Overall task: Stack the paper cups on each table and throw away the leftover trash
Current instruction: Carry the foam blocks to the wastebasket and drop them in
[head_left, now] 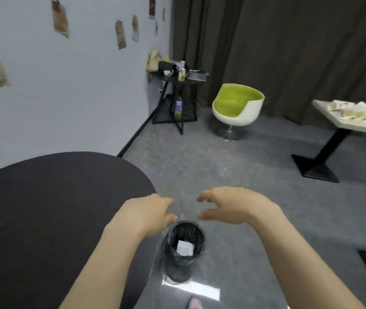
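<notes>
A small black mesh trash bin (185, 236) with a dark liner stands on the grey floor below me, and a white scrap of paper (184, 248) lies inside it. My left hand (149, 211) hovers just above the bin's left rim, fingers loosely apart and holding nothing. My right hand (226, 205) hangs above and to the right of the bin, fingers spread and curled, also holding nothing. Paper cups and crumpled paper trash (351, 111) lie on a white table (324, 118) at the far right.
A round dark table (44, 208) fills the lower left beside the bin. A green and white tub chair (237, 108) stands ahead. A small black side table (177, 80) with bags and bottles sits against the wall. Dark curtains hang behind.
</notes>
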